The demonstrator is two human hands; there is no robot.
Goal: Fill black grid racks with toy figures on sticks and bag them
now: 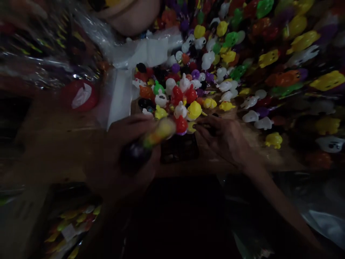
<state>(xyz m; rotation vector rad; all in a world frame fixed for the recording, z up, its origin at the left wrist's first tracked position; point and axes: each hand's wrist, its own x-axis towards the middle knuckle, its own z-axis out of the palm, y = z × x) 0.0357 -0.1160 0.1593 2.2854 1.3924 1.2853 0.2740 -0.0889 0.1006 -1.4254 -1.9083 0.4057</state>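
My left hand (118, 154), smeared by motion, is closed around a toy-like piece (157, 135) with a dark rounded end and a green, orange and pale yellow tip. Its exact kind is too blurred to make out. My right hand (228, 135) is pinched beside a small yellow figure (191, 127); whatever lies between the fingertips is dark and cannot be made out. A red figure (181, 124) stands between the hands, with a white one (180, 109) and a round yellow one (194, 110) just behind. Below them is a shallow black tray (179, 149).
Many colourful plastic animal figures (229, 55) cover the table's back and right side. Clear plastic bags (67, 54) and a white sheet (120, 91) lie at the left, near a red round object (83, 94). A box (72, 230) of figures sits low at the left.
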